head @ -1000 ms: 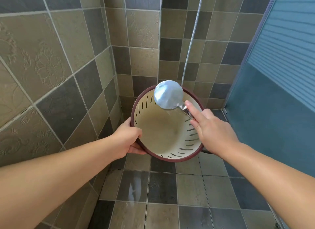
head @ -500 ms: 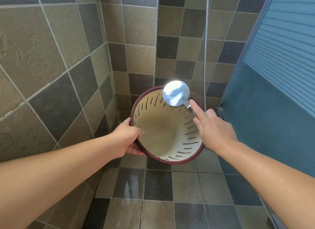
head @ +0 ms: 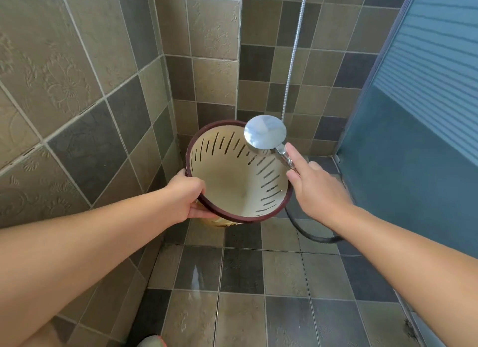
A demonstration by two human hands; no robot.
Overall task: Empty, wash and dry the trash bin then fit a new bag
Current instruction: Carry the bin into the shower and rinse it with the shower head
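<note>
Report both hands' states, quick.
Left hand: grips the cream slotted trash bin's dark red rim.
Right hand: holds the chrome shower head's handle.

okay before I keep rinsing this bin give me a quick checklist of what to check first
1. Left hand grips the bin rim: ok.
2. Right hand holds the shower head by its handle: ok.
3. Shower head sits over the bin's far rim, its back toward the camera: ok.
4. Bin tilted, opening toward you, no rubbish visible inside: ok.
5. Water running: cannot tell, no stream visible.
6. Floor shows wet patches, so footing: not ok.
</note>
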